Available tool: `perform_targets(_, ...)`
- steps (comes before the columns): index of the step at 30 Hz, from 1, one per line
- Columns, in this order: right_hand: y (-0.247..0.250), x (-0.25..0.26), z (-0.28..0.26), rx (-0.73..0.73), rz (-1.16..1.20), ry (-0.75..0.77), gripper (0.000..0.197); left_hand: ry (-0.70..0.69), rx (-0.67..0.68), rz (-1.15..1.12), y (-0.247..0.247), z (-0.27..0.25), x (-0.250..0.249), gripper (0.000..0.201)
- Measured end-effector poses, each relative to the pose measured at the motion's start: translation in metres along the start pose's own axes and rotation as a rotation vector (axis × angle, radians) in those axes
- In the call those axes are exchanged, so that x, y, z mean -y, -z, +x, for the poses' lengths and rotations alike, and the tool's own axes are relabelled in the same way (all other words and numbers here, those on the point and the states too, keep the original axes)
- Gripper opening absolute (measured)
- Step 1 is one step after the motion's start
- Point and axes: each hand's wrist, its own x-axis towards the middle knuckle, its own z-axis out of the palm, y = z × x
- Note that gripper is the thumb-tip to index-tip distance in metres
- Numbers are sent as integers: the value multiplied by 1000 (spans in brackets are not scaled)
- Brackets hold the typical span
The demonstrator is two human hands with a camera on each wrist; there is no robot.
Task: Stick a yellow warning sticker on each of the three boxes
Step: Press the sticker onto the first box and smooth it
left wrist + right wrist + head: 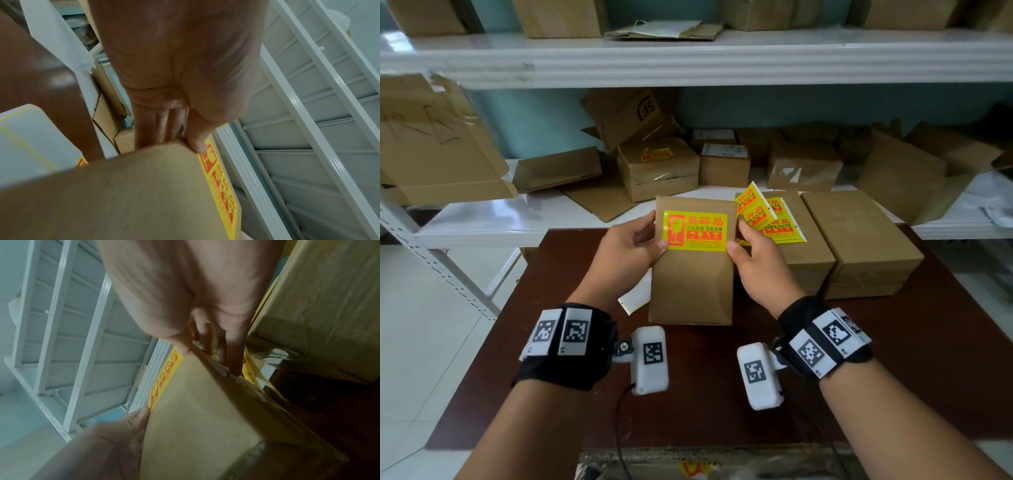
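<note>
Now we hold the near box tilted up off the table, left hand and right hand clamped on its sides, thumbs pressing the yellow sticker flat; spare stickers wait on the box just right.

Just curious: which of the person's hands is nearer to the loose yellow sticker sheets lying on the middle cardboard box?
Right. The right hand grips the held box beside the yellow sticker sheets; the left hand grips that box's far side.
</note>
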Motion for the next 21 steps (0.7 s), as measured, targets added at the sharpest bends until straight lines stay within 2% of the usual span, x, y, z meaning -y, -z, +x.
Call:
perform_targets(4, -3, 11, -3, 52, 273, -50, 67, -1, -153, -48, 9, 3, -2, 43)
perform_targets(6, -4, 16, -3, 73, 335, -36, 69, 22, -240, -43, 17, 8, 2, 33)
perform_targets(9, 4, 17, -1, 27, 242, 10, 56, 72, -362, -48, 36, 21, 20, 38)
perform_targets(12, 17, 12, 3, -111, 77, 39, 36, 121, -474, 75, 54, 23, 25, 37)
perform_targets(16, 26, 4, 8, -229, -7, 42, 28, 173, -548, 173, 66, 20, 29, 33)
perform_targets(18, 23, 2, 7, -202, 8, 29, 25, 189, -554, 181, 67, 20, 31, 35)
perform_targets(21, 7, 4, 0, -5, 93, -45, 26, 221, -513, 151, 60, 23, 33, 36)
